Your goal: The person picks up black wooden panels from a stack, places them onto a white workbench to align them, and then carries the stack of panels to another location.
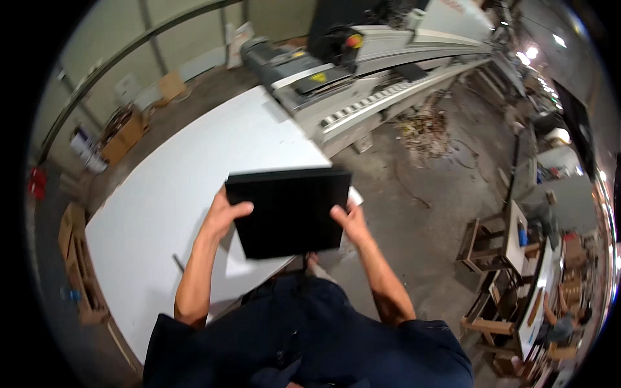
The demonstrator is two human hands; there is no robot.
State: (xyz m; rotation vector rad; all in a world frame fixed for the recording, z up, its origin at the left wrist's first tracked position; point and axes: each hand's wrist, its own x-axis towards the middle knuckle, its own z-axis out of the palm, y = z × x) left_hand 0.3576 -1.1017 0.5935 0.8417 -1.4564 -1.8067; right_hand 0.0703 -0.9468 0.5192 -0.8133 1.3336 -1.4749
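Both my hands grip a flat black rectangular panel point(291, 216) in front of my body, level with the edge of a white tabletop. My left hand point(223, 216) wraps its left side, thumb lying on the upper face and fingers hidden beneath. On the opposite side my right hand point(350, 220) grips in the same way. A thick far edge shows on the panel; whether it is one piece or a stack I cannot tell. Below its left part lies the white tabletop point(174, 174), while its right part sticks out over the grey floor.
A long grey machine point(362, 84) with a red and yellow button stands beyond the table. Debris point(424, 132) is heaped on the floor beside it. Wooden stands point(495, 239) and a bench with another person point(566, 326) are at right. A cardboard box point(123, 136) sits far left.
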